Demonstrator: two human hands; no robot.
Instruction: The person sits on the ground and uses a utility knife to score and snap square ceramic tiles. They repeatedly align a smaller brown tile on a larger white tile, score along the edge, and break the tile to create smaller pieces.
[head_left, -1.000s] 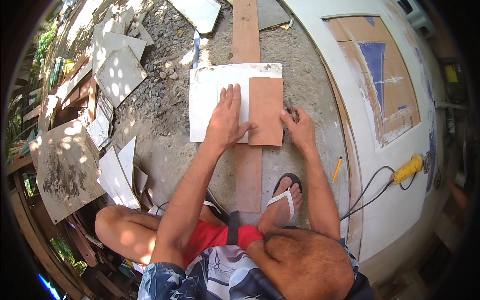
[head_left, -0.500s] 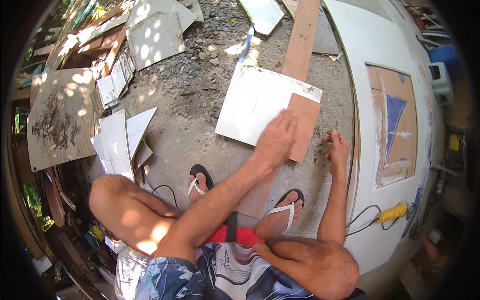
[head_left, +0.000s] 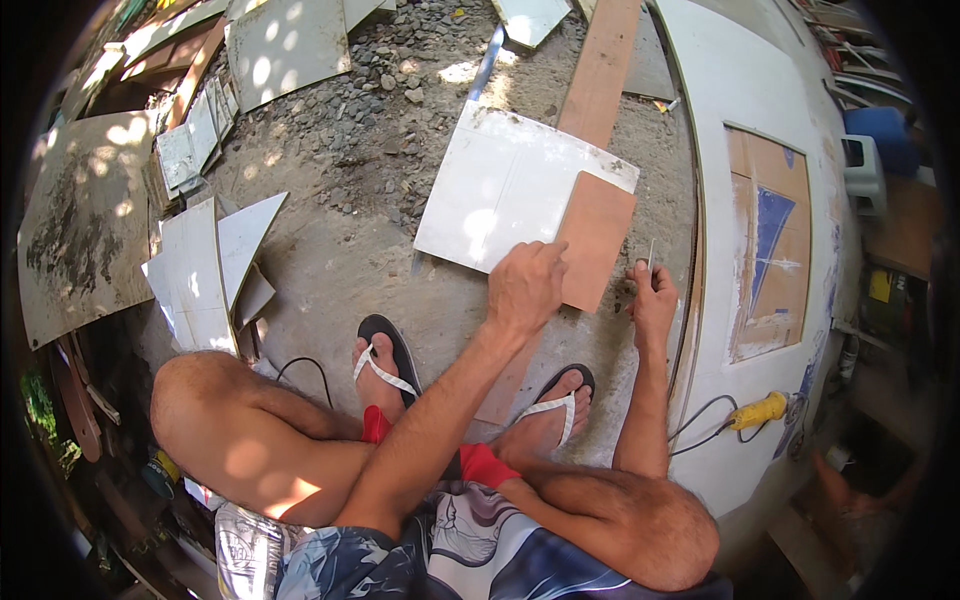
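Observation:
My left hand (head_left: 525,288) is closed, its bent fingers at the near edge of a white panel (head_left: 490,190). It touches or covers the near-left edge of a small reddish-brown rectangular board (head_left: 600,235) lying on the panel; whatever is under the fingers is hidden. Beyond the board's near-right corner, my right hand (head_left: 652,300) pinches a thin, pale, stick-like thing (head_left: 652,252) pointing up, too small to name. The panel rests across a long brown plank (head_left: 598,85) on the ground.
At right lies a white door-like panel (head_left: 715,310) with a yellow power tool (head_left: 757,411) and its cord on it. Offcut boards (head_left: 190,265) are piled at left, near gravel (head_left: 375,140). My sandalled feet stand just below the panel.
My left hand has come nearer me, off the panel's middle to its near edge. My right hand's fingers now pinch the upright thin thing. The view has shifted slightly.

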